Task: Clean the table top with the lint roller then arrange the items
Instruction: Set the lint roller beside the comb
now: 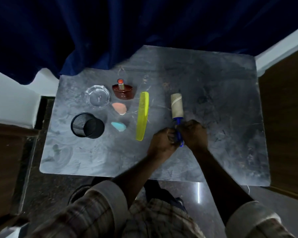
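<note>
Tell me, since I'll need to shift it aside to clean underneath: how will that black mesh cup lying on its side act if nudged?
The black mesh cup lies on its side on the table, so a nudge would probably roll it. Its open mesh wall suggests it is light and easily pushed. It looks rigid enough to grip by the rim.

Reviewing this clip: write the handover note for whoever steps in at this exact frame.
Left hand and right hand: both closed on the lint roller's blue handle.
Lint roller: head lies on the table top, right of the yellow comb.
Left of the comb: perfume bottle, glass ashtray, mesh cup on its side, peach sponge, blue sponge.
Done: roller in hand. How much is rolled cannot be told.
Left: roll the surface, then arrange the items.
</note>
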`<state>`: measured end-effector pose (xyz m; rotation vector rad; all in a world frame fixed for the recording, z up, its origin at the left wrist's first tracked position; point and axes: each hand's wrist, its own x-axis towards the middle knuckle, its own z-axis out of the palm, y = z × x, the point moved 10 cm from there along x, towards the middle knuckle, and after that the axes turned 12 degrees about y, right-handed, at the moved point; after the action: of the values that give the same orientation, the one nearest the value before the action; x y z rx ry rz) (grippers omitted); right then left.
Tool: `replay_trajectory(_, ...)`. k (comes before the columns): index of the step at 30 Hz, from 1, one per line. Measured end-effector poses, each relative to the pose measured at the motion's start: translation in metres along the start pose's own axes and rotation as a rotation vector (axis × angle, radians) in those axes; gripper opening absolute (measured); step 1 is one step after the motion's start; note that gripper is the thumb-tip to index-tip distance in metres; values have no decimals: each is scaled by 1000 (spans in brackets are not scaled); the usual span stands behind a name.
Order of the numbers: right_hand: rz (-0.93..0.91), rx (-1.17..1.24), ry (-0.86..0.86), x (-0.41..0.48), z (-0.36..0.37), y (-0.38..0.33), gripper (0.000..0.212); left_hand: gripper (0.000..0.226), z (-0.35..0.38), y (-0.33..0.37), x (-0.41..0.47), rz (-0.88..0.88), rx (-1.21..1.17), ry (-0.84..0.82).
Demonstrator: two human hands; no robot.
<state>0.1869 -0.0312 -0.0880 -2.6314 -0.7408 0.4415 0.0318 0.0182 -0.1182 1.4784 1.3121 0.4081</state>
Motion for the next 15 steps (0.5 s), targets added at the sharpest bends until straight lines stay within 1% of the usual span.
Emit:
replay_trajectory(2,-29,-16,-38,-1,9,-2,41,44,6,5,3,49,78,-18)
replay_trajectory(4,-93,-34,-56,0,14,-9,36,42,7,4,6,63,103,-28)
replay_trajectory(6,-112,7,-56,1,15,-13,32,41,5,2,7,66,102,-35)
replay_trajectory(9,-147,69,-71,-3,19,-26,29,33,-11,-2,5,93,38,2)
replay_trajectory(11,-188,114,-90,-11,24,-42,28,31,-29,-7,2,111,71,63)
replay_trajectory(12,-211,128,-102,-16,28,-49,27,31,-37,-14,1,94,45,83)
replay_trajectory(15,-225,147,-136,-28,42,-64,26,46,-54,-28,-7,44,-64,98)
